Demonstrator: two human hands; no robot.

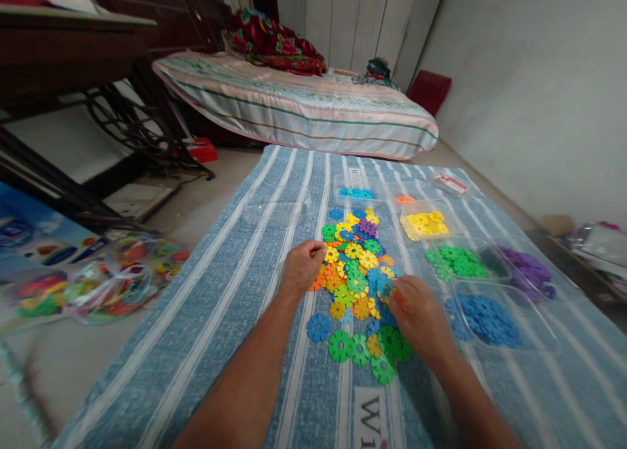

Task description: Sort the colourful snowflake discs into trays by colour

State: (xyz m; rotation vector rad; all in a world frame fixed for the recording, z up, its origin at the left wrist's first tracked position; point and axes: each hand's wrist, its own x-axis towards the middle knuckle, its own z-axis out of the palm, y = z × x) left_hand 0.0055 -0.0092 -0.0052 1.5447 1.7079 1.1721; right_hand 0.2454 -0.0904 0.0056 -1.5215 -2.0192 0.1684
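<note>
A loose pile of flat, notched plastic flower discs [353, 266] in yellow, green, blue, orange and purple lies in the middle of the cloth. My left hand [302, 267] is at the pile's left edge, its fingertips pinched together beside a yellow disc [331, 254]. Whatever those fingers hold, if anything, is hidden. Over the right side of the pile, my right hand [420, 315] has its fingers curled, with an orange disc [400, 299] showing between them. Blue discs [379, 282] lie by its fingertips. Several green discs [340, 346] are spread at the near end.
On the right stand clear plastic boxes with yellow [425, 224], green [458, 263], purple [526, 271] and blue discs [490, 319]. Farther back are light-blue discs [356, 193] and an orange one [404, 200]. A clear box [277, 207] stands back left on the striped cloth [196, 318].
</note>
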